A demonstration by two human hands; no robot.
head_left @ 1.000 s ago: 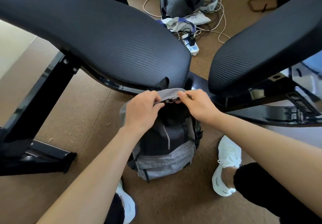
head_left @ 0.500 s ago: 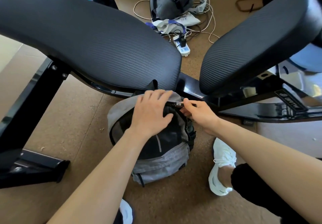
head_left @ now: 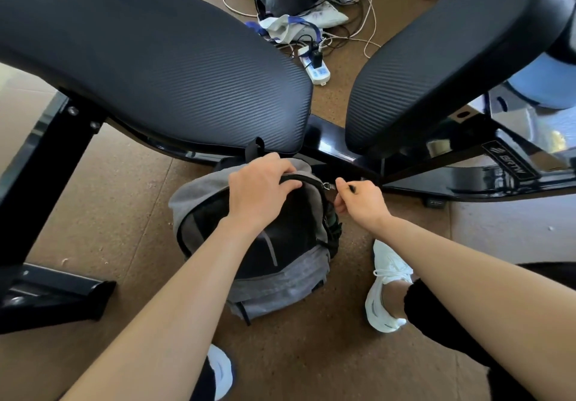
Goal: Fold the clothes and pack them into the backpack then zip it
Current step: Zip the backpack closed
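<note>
The left pad of a black weight bench point(head_left: 156, 73) overhangs the floor, and the grey-and-black backpack point(head_left: 280, 285) stands on the brown floor just near of it, its top tucked by the bench frame. The left hand point(head_left: 258, 194) lies over the bag's crown with its fingers curled over the zipper edge, holding the top steady. Just to its right, the zipper pull point(head_left: 326, 186) sits at the bag's right shoulder, pinched by the right hand point(head_left: 358, 201), which is the closer hand and lies right of the slider. From here the track looks to bend down the right side toward the person, so the coming pull likely turns from rightward to nearward, with the left hand bracing against it. A white sneaker point(head_left: 386, 285) stands right of the bag. Half a second ago the slider was on the crown by the left fingertips; it has since travelled right, and the stretch beside the left hand now looks closed.
</note>
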